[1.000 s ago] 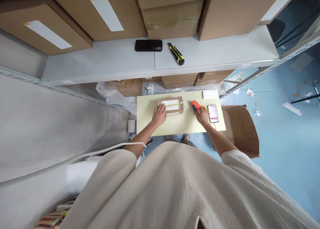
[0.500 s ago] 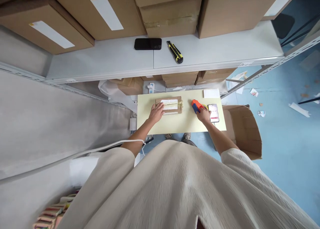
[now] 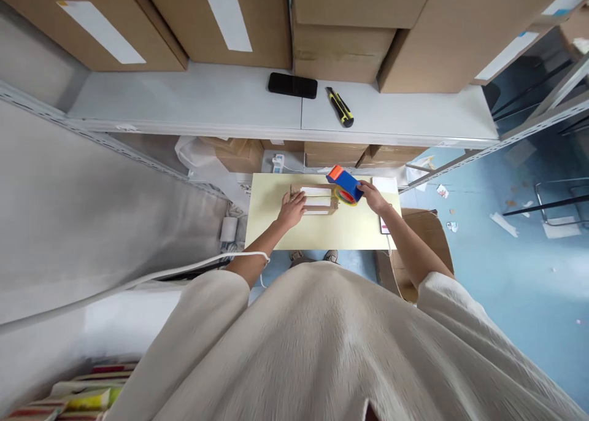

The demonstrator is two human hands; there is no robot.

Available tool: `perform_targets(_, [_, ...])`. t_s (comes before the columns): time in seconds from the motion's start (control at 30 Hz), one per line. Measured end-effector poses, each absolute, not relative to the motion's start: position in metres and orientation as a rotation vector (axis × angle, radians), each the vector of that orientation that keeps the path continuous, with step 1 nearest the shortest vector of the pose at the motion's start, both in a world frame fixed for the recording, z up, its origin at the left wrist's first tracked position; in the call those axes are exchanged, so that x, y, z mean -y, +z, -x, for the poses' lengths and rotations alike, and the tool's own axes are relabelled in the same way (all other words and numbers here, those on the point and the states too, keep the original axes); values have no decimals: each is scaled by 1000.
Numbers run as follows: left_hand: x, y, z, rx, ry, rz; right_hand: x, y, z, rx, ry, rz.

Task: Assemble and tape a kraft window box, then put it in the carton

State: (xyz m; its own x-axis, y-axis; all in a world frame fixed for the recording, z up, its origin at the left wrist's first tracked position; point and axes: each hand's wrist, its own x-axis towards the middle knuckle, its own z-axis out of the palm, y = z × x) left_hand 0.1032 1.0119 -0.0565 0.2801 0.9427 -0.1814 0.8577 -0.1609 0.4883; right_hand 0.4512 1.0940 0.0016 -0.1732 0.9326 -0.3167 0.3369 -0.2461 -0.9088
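Left hand (image 3: 291, 209) palm-down, fingers spread on left end of small cardboard box (image 3: 317, 201), which lies on pale yellow table (image 3: 350, 232). Blue-orange tape dispenser (image 3: 346, 183) tilted at box's right end, contact unclear. Right hand (image 3: 372, 197), apart from left, clamped on dispenser's right end. Phone (image 3: 384, 227) partly hidden by right forearm. Big carton (image 3: 426, 231) beside table's right edge.

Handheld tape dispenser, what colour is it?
The handheld tape dispenser is mainly blue with an orange end, best in head view.
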Motion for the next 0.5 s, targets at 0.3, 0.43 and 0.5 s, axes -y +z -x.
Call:
perform_targets(0.3, [-1009, -68, -101, -1585, 286, -2065, -1093, 3, -377, 1577, 1428, 1606])
perform_targets(0.43, [-1010, -69, -101, -1583, 296, -2059, -1090, 2, -383, 1646, 1433, 1611])
perform_targets(0.5, [-1010, -69, -101, -1578, 313, -2052, -1088, 0, -388, 1735, 1444, 1593])
